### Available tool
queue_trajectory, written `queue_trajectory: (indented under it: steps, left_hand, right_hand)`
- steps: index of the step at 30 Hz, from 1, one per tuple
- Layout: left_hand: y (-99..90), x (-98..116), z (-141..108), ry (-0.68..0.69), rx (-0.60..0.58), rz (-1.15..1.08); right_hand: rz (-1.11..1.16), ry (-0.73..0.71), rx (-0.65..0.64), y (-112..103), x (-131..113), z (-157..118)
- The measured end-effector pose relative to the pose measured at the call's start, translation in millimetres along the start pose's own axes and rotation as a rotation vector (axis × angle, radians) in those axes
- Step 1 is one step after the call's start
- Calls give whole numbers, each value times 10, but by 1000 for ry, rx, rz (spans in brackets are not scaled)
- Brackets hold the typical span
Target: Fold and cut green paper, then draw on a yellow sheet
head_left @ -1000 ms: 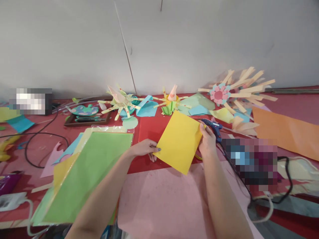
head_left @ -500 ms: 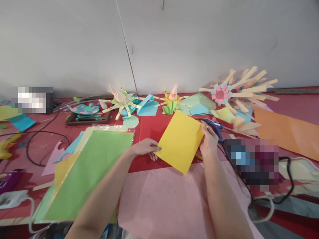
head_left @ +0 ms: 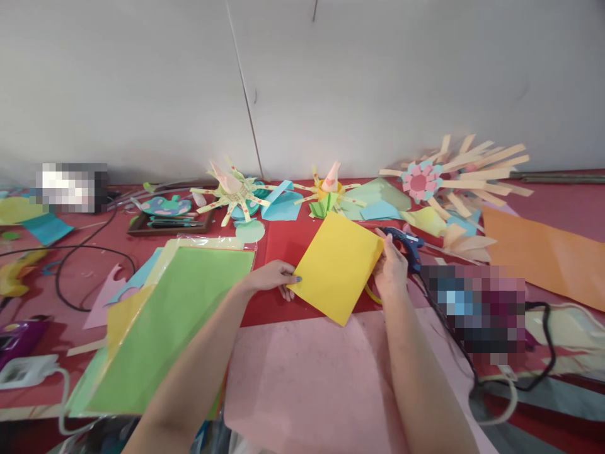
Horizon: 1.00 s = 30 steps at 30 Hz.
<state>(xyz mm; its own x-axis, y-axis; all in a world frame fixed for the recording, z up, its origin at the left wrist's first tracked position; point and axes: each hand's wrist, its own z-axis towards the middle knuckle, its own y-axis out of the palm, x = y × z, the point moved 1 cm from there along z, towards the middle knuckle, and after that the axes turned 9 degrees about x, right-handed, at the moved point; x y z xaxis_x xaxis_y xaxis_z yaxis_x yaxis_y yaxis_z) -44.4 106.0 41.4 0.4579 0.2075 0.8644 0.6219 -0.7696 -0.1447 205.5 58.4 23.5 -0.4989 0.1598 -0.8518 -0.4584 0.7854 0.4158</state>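
A sheet of yellow paper point(head_left: 338, 268) is held up between my two hands, turned so its corners point up and down. My left hand point(head_left: 278, 277) pinches its left corner, thumb on top and fingers beneath. At the right corner my right hand point(head_left: 391, 265) grips the edge, some fingers hidden behind the sheet. Below the paper lies a red sheet point(head_left: 283, 243) on the table. A thin yellow loop, partly covered, shows beside my right wrist. Just past my right hand rests a dark blue glue gun point(head_left: 409, 246).
Green paper point(head_left: 174, 315) in a clear sleeve lies left, a pink sheet point(head_left: 307, 378) in front. Paper flowers point(head_left: 418, 183) and a brown tray point(head_left: 170, 228) of pens stand along the wall. Orange paper point(head_left: 543, 252) and cables lie right; a white power adapter point(head_left: 28, 372) sits left.
The yellow paper and both hands have shifted slightly left, with the right hand moving in a little. Both hands keep hold of the sheet.
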Motion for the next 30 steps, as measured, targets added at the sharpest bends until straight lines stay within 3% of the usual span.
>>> queue_trajectory:
  steps: [7, 16, 23, 30]
  left_hand:
    - [-68, -59, -16, 18, 154, -140]
    - [-22, -148, -74, 109, 461, -292]
    - [4, -154, -11, 131, 529, -234]
    - [6, -190, 36, 168, 619, -233]
  right_hand:
    - [-32, 46, -144, 77, 18, -79]
    - [-367, -28, -339, 116, 172, -224]
    - [-532, -171, -466, 142, 318, -326]
    - [-531, -182, -445, 175, 319, -386]
